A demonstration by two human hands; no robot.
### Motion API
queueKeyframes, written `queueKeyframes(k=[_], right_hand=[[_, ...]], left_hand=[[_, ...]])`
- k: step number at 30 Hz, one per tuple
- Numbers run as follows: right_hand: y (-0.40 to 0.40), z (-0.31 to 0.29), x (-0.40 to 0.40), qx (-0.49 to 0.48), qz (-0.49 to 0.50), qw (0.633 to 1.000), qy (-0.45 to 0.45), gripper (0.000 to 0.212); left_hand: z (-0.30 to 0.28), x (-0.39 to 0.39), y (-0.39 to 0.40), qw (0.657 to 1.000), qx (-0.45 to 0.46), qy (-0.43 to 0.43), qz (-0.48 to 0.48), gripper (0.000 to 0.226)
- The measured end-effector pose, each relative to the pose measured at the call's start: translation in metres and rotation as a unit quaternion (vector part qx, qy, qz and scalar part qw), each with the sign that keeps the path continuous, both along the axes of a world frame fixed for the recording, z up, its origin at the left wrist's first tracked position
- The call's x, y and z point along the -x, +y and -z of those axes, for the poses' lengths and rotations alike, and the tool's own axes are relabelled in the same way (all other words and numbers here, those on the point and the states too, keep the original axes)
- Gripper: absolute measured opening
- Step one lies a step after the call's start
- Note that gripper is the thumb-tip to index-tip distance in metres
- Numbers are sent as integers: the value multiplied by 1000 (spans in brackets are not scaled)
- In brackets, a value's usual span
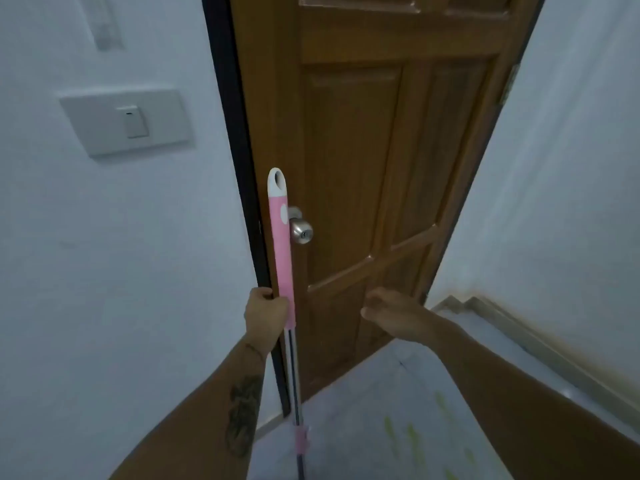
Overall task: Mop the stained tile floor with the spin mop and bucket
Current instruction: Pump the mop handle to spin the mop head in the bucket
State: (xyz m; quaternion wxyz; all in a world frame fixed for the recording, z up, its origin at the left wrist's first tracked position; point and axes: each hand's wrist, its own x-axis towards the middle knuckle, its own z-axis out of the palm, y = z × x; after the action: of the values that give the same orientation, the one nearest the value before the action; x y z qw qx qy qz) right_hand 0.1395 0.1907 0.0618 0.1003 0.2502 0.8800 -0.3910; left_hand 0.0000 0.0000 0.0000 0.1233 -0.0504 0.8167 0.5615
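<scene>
The spin mop's handle stands nearly upright in front of me, pink with a white looped top and a metal shaft below. My left hand is closed around the lower end of the pink grip. To the right of the handle, my right hand hovers empty with loosely curled fingers, apart from it. Yellow-green stains streak the pale tile floor at the bottom. The mop head and the bucket are out of view.
A closed brown wooden door with a metal knob stands straight ahead, just behind the handle. White walls flank it, with a light switch on the left one. A skirting board runs along the right wall.
</scene>
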Motion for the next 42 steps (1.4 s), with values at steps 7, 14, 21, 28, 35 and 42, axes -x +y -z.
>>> queueKeyframes(k=[7,14,21,28,35,42], right_hand=[[30,25,8,17,-28,999,-27,55],[35,24,-12,55,-6,998,-13,53],[-1,7,-33,65,31,990,118,28],[-106,-61,-38,128,-61,961,237,42],[-210,-33,-70,179,40,940,288,11],[-258,-9,-101,157,84,941,289,19]], left_hand=[[9,15,29,999,16,-14,30,49],[16,12,36,995,52,-16,79,53],[31,-67,1,978,21,-47,201,39],[51,-119,-49,937,16,-85,338,18],[49,-149,-113,888,61,-79,449,33],[54,-172,-151,846,103,-43,521,19]])
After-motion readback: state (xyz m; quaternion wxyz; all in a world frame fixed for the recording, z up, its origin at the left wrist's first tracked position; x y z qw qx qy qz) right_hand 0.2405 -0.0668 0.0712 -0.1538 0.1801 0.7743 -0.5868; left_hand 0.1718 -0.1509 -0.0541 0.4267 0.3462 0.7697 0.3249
